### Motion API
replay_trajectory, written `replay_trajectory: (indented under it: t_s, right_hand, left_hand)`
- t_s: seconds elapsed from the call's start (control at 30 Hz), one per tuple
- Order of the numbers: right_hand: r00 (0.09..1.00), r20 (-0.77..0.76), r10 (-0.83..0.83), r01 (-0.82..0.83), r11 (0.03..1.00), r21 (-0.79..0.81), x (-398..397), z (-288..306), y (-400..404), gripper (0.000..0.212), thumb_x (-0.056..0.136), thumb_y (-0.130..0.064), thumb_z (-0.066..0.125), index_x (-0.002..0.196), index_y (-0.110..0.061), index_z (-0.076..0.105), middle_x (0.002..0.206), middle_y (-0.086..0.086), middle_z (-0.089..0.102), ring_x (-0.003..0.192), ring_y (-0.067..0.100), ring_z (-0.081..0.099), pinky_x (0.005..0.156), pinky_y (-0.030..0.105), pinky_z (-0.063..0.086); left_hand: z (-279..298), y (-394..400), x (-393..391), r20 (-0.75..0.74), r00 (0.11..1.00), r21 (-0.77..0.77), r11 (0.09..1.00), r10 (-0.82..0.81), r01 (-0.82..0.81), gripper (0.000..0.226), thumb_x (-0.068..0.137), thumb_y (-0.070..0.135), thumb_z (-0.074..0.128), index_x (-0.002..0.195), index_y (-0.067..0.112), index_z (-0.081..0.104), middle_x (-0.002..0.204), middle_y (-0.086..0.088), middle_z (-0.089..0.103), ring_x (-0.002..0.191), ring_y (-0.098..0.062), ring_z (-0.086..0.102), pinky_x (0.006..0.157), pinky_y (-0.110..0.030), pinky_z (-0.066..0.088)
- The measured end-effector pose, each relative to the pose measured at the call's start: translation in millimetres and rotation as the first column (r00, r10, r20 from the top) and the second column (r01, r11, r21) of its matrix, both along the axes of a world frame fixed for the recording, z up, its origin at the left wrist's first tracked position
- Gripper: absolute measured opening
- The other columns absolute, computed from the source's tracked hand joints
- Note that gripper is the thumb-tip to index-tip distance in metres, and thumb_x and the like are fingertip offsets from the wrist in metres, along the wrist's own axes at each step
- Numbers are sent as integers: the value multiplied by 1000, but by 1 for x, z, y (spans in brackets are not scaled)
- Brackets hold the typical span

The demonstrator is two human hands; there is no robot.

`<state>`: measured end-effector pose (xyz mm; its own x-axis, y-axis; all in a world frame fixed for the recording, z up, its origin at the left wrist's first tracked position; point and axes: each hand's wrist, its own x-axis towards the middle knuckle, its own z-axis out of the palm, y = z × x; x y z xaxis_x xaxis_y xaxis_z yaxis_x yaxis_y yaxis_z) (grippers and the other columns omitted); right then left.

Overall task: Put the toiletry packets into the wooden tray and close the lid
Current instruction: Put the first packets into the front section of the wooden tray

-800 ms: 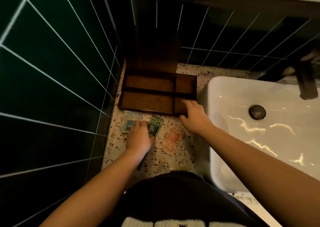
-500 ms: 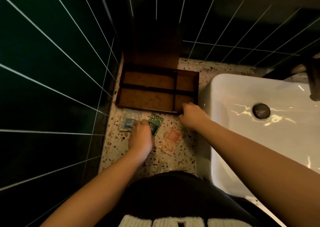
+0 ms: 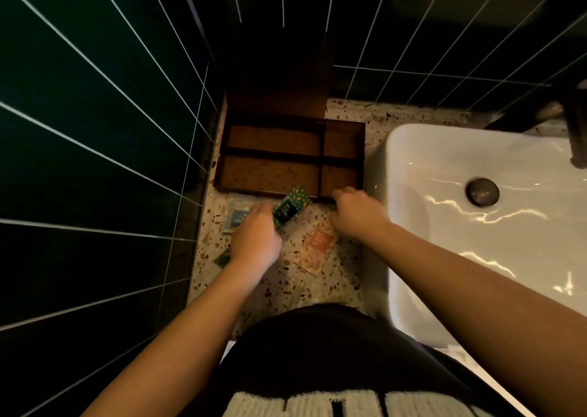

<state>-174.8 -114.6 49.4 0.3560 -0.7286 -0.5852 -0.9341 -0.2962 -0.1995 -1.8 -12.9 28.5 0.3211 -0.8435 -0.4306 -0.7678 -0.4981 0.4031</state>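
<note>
On the tabletop (image 3: pixel 333 277), between tiled wall (image 3: pixel 95 130) and sink (image 3: pixel 476 226), my left hand (image 3: pixel 254 242) lifts a green packet (image 3: pixel 290 205), fingers pinched on its lower end; its top edge overlaps the tray (image 3: pixel 276 191) front rim; label print too blurred to read; my right hand (image 3: pixel 355 213) is curled at the tray's near right corner, grip unclear; lid (image 3: pixel 279 76) upright behind; compartments empty; blue packet (image 3: pixel 236 215) and orange packet (image 3: pixel 316 246) lie flat before the tray.

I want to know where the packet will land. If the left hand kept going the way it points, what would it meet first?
Probably the near wall of the wooden tray; the left hand holds the green packet angled toward it.
</note>
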Motion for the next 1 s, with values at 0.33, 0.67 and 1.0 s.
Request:
replay_trajectory:
  t_s: [0.33,0.67,1.0]
  right_hand:
    - [1000,18,-15,15,1000,19,0,2,-1,49,90,-28,49,138,-20,50,130,9,54,118,33,53,90,45,52]
    - [999,20,-27,27,999,29,-1,-1,-3,50,92,-30,49,141,-21,48,131,8,54,121,31,51,90,44,51]
    - [999,12,-38,37,999,11,1,-3,-2,49,90,-27,48,138,-20,50,131,8,55,122,32,49,93,45,51]
  left_hand:
    - [19,-91,21,305,930,-18,975,-204,220,47,92,14,56,135,32,51,128,-4,60,123,-36,44,102,-53,31]
    - [-19,-116,24,266,865,220,900,-426,376,58,94,13,57,148,29,41,140,-9,53,133,-39,38,112,-59,26]
    - [-17,-76,17,261,947,41,982,-187,183,43,101,47,44,139,32,55,148,-8,46,131,-39,45,110,-54,30]
